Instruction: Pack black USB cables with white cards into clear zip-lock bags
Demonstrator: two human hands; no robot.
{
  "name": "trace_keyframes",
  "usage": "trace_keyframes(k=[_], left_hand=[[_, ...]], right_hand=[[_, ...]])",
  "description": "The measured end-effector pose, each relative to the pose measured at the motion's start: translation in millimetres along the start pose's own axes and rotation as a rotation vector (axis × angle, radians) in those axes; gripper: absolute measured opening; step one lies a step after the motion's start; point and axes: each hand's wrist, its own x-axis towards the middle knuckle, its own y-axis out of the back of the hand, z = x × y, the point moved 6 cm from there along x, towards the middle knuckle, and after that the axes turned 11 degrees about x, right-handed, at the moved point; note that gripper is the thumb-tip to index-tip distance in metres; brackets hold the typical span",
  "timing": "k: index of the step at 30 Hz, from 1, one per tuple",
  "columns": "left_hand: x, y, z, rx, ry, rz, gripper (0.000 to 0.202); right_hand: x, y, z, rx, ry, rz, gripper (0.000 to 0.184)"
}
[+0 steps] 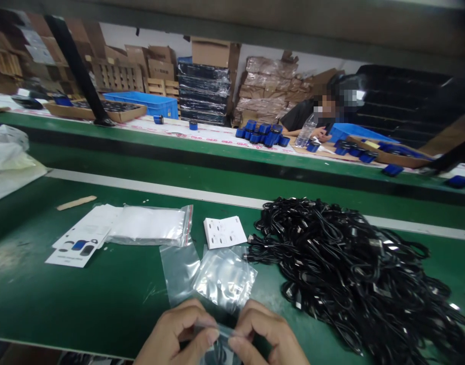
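Note:
At the bottom middle, my left hand [182, 332] and my right hand [264, 334] pinch the top edge of a clear plastic bag [219, 350] between thumbs and fingers. Something dark, perhaps a coiled cable, shows inside the bag; its lower part is cut off by the frame. Just beyond my hands lie several flat clear bags [224, 276]. Behind them sits a stack of small printed leaflets [224, 232]. A large heap of black USB cables [342, 258] spreads to the right of my right hand.
Left of the leaflets lie a clear bag of white papers [148, 224] and printed cards [74, 253]. A wooden stick [77, 203] is farther left. Across the green bench, a person [312, 119] sits behind blue devices [262, 133] and a plastic bottle [306, 131].

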Motion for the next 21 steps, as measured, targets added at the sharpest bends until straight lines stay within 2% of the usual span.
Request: trace_keyframes(k=[4, 9, 15, 18, 21], left_hand=[[-3.8, 7.9, 0.0, 0.012, -0.003, 0.077, 0.03], [-5.6, 10.2, -5.0, -0.093, 0.043, 0.003, 0.034], [-7.4, 11.8, -5.3, 0.028, -0.016, 0.18, 0.028], [-9.3, 4.7, -5.0, 0.002, -0.025, 0.199, 0.024], [-12.2, 5.5, -3.0, 0.04, -0.064, 0.208, 0.023]], right_hand=[[3.1, -4.0, -0.7, 0.001, -0.024, 0.025, 0.013], [4.5, -0.7, -1.3, -0.054, -0.072, 0.052, 0.017], [6.1, -9.7, -2.0, -0.154, -0.009, 0.024, 0.017], [7.1, -17.7, -2.1, -0.171, 0.047, 0.02, 0.017], [7.9, -21.1, 0.2, -0.138, 0.047, 0.003, 0.015]])
